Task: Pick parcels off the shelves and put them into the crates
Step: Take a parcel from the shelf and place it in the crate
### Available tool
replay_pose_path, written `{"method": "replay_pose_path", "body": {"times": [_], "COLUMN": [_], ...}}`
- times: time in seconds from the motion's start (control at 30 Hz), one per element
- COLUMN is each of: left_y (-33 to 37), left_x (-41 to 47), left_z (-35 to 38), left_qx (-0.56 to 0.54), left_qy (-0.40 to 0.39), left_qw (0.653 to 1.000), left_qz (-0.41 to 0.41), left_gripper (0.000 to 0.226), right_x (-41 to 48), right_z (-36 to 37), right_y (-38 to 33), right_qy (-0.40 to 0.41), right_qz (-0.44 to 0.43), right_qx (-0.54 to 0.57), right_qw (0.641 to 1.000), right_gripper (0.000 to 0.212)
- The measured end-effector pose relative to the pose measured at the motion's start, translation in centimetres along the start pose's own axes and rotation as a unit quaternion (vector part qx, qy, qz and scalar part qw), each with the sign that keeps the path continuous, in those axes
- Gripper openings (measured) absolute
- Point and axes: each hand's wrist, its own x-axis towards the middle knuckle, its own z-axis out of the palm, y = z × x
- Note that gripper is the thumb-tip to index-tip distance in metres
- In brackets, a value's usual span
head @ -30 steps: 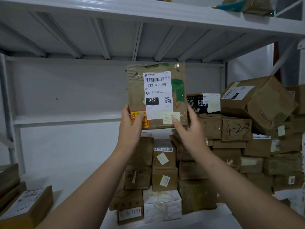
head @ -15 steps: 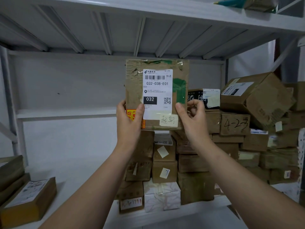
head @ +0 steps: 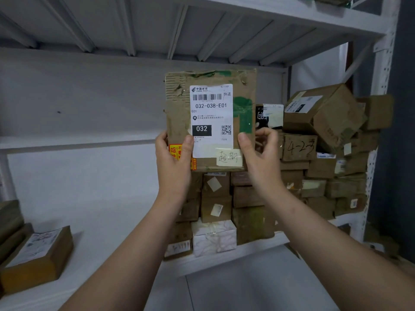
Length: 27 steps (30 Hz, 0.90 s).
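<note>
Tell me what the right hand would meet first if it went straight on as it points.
Probably the black-and-white box on the stack, right behind the right hand and the parcel it pinches; depth is hard to judge from this one view.

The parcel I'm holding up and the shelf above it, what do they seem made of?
The parcel: brown corrugated cardboard, matte and worn; the torn upper-left corner shows fluting. The shelf: probably white-painted steel, given its ribbed underside and perforated upright.

A parcel storeroom: white metal shelving (head: pixel 224 261) stacked with labelled cardboard parcels (head: pixel 298 176) against a plain wall.
</note>
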Motion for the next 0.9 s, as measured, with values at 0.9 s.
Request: {"method": "replay_pose_path", "body": {"times": [0.9], "left_y": [-2.5], "left_x": [-39.6], "left_z": [13.5], "left_qx": [0.051], "left_qy": [-0.320], "left_qw": [0.901], "left_qz": [-0.287], "left_gripper": [0.038], "right_x": [-35.6], "right_z": [-31.8], "right_y": [-2.3], "right_qy": [0.306], "right_qz": [0.347], "right_qx": [-0.184], "right_qw": [0.867], "right_gripper": [0.030]}}
